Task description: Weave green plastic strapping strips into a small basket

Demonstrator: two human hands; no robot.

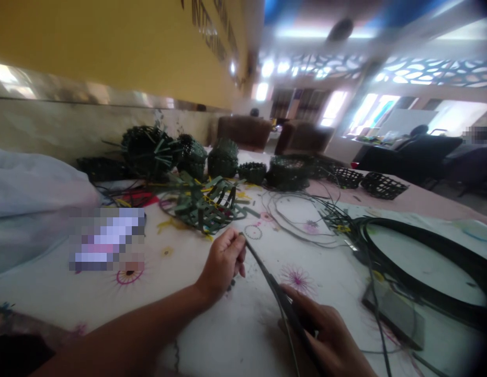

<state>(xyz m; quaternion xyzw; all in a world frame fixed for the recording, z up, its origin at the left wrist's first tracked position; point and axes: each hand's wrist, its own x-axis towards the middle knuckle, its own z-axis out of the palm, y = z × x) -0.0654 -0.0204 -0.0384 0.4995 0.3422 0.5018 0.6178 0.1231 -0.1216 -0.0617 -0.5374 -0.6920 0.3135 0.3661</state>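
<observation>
My left hand (224, 262) is closed, thumb and fingers pinching the far end of a long dark green strip (262, 267). The strip slants down toward me into my right hand (325, 330), whose fingers are wrapped around it. A thinner strand runs beside it below that hand; I cannot tell whether the two are joined. Just beyond my left hand lies a partly woven green basket (206, 209), its loose strip ends sticking out in all directions. Small dark scraps (231, 285) lie under my left wrist.
Several woven dark green baskets (223, 158) line the back of the table (157, 303). A large coil of dark strip (427, 230) lies at right, near a flat grey block (396, 314). Thin loose strands curl mid-table. A whitish bag (35, 204) bulges at left; chairs (245, 132) stand behind.
</observation>
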